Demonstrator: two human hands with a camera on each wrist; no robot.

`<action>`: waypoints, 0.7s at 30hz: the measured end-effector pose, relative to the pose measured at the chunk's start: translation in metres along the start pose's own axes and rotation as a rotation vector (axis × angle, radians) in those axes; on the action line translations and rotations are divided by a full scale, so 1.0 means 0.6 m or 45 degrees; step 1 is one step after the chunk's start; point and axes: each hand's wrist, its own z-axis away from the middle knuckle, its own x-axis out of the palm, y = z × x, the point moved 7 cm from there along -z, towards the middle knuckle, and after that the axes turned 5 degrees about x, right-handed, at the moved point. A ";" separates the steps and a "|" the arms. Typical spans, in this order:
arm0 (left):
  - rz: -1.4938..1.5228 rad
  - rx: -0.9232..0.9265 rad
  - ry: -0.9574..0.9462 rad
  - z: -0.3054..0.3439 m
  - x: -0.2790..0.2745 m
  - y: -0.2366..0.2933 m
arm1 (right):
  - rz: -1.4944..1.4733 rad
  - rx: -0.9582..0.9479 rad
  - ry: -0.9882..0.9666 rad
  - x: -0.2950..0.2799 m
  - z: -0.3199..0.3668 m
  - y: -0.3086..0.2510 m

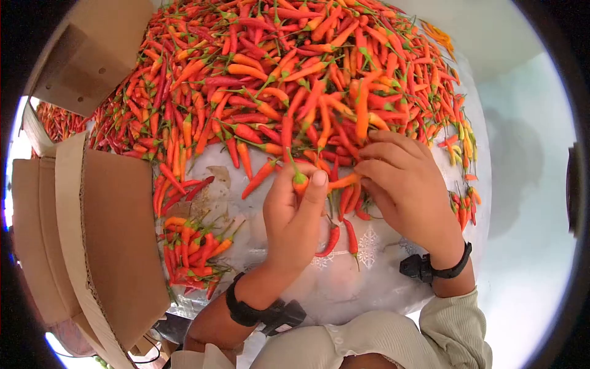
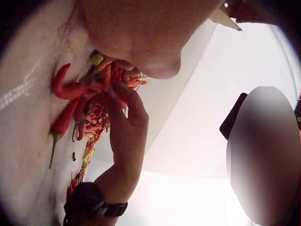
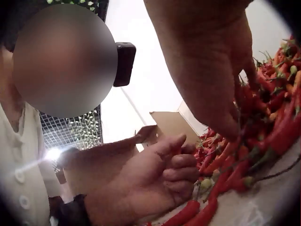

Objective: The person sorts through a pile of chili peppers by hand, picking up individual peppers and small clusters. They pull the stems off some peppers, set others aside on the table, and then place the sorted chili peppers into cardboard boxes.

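Note:
The left hand (image 1: 292,224) holds an orange chili with a green stem (image 1: 300,183) between thumb and curled fingers. To its right, the right hand (image 1: 409,190) pinches an orange chili (image 1: 345,181) at the near edge of the big pile. Curled fingers of the left hand (image 3: 157,176) show in the right wrist view, beside the right hand (image 3: 207,66), whose fingers point down among red chilies (image 3: 282,125). In the left wrist view the right hand (image 2: 127,136) has thumb and finger at the chilies; the left hand (image 2: 136,37) fills the top.
A large heap of red and orange chilies (image 1: 246,67) covers the far side. A smaller chili pile (image 1: 193,249) lies at the left on the pale sheet (image 1: 344,277), beside a cardboard box (image 1: 120,234). Two loose red chilies (image 1: 330,240) lie near the hands; yellowish ones (image 1: 468,144) lie right.

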 end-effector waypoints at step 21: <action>-0.084 0.139 0.179 -0.011 -0.016 0.002 | -0.496 0.321 0.652 0.033 0.038 0.088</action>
